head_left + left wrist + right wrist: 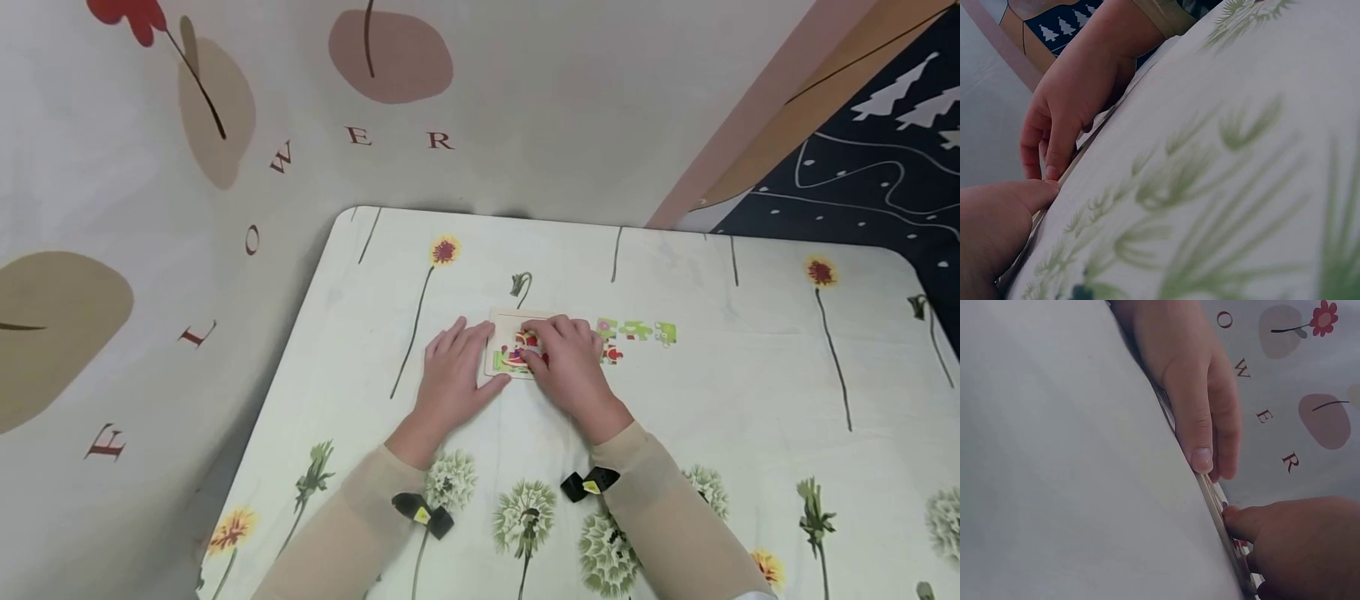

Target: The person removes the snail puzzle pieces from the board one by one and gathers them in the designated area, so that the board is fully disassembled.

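Note:
A flat, pale-bordered jigsaw board (504, 319) lies on the table, with red, purple and green picture pieces set in its middle. My left hand (452, 367) rests at its left side, fingers extended along that edge and thumb at the near left corner. Over the right part of the board, my right hand (573, 367) has its thumb and bent index finger around a red puzzle piece (527, 339); its fingers hide much of the picture. In the right wrist view, the left thumb (1194, 425) touches the board's edge (1213, 503).
Several loose puzzle pieces (637, 330) lie on the table right of the board, including a red-and-white one (612, 354) partly behind the right hand. A flower-print cloth (720, 367) covers the table. Printed walls (570, 125) stand behind and to the left.

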{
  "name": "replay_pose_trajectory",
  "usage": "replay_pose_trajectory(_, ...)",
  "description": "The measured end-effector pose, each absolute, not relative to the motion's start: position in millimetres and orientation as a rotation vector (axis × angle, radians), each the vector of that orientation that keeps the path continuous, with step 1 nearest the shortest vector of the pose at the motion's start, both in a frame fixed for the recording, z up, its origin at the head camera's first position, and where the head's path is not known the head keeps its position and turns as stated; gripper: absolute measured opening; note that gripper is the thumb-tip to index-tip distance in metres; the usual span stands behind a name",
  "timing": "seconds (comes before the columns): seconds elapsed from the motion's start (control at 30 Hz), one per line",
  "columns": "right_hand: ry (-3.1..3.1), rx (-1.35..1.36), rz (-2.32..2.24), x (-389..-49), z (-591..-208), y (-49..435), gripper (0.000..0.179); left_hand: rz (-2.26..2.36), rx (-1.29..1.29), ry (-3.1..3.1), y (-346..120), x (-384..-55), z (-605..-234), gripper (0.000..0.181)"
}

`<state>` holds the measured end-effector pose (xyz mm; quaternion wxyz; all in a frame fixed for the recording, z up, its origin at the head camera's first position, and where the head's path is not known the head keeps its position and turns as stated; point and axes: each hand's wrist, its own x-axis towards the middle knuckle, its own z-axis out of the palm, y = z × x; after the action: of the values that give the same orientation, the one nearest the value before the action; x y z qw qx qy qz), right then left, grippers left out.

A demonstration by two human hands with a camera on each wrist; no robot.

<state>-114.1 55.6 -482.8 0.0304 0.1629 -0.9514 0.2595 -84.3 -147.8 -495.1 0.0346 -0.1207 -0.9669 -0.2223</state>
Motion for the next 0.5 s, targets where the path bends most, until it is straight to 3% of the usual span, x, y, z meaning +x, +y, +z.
replay_pose_trajectory(0.5,-2.993,0.460,0.788,-111.9,-477.6,50.8,0.040,-0.670,-0.367,-2.979,-147.7,-84.2,-496.0,0.077)
